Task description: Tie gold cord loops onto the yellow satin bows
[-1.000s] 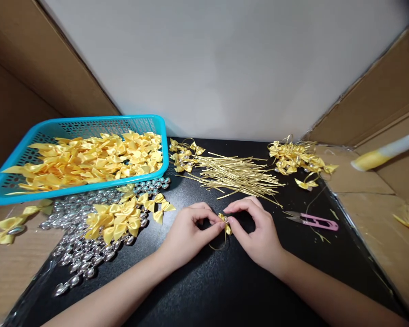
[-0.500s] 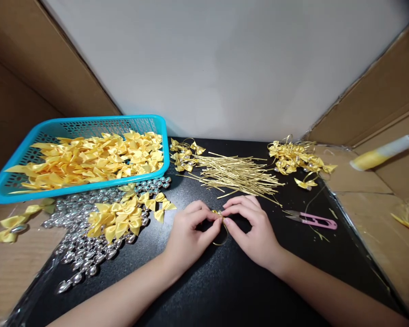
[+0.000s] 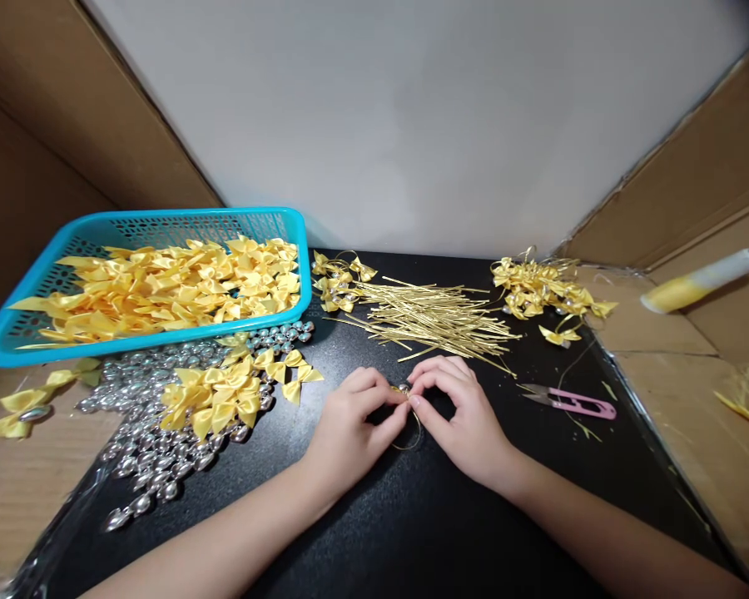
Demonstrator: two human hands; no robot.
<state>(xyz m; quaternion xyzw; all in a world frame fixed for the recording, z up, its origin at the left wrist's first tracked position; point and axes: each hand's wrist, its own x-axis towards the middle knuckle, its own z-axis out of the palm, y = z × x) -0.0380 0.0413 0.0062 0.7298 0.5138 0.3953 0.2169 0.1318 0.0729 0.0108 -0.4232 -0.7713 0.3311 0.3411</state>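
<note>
At the middle of the black table, my left hand point(image 3: 353, 426) and my right hand point(image 3: 465, 420) meet fingertip to fingertip, both pinching a gold cord point(image 3: 420, 434). The cord curves in a thin loop below my fingers. A small silver bead point(image 3: 404, 388) shows just above the pinch; the knot or join there is mostly covered by my fingers. Gold cord lengths point(image 3: 437, 320) lie in a pile beyond my hands. Left of my left hand, yellow satin bows point(image 3: 215, 399) rest on a spread of silver beads point(image 3: 156, 453).
A turquoise basket point(image 3: 305, 266) holds many yellow bows at back left. Corded bows with beads point(image 3: 533, 287) are heaped at back right, with a smaller bunch point(image 3: 337, 283) by the basket. Pink thread snips point(image 3: 580, 405) lie to the right. Cardboard point(image 3: 667, 324) borders the table.
My fingers have shifted slightly on the cord, and the silver bead shows more clearly above them. The loop below has moved a little right. Both hands stay in nearly the same place.
</note>
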